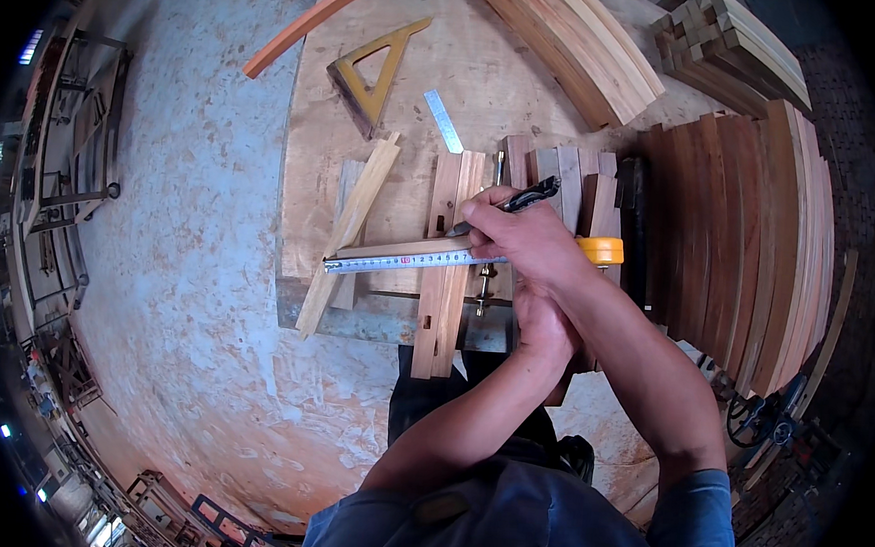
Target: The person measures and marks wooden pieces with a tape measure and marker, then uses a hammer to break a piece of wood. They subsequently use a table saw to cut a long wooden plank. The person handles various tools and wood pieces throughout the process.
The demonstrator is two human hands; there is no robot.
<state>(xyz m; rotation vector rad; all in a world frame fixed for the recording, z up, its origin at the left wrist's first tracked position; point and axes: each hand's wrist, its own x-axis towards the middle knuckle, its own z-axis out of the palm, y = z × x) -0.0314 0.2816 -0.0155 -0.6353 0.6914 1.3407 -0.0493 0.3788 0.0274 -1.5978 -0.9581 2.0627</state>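
My right hand [525, 234] grips a black pen [532, 195], its tip down by a narrow wooden strip [399, 248]. Below it, my left hand [543, 320] crosses under my right wrist. Its fingers are mostly hidden, but it appears closed around the tape measure, whose yellow case [601, 250] pokes out to the right. The pulled-out blade [388, 262] runs left along the strip, ending over a slanted pale wooden piece [355, 228]. Strip and blade cross two wooden bars [438, 304] lying side by side, one with cut slots. A metal clamp bar [484, 281] lies just right of them.
On the workbench [403, 186] lie a yellow set square [375, 69], a steel ruler [444, 121] and a reddish wooden strip [318, 21]. Long boards [571, 51] lie farther back. Stacked timber [730, 241] stands at the right, with short pale blocks [737, 51] behind.
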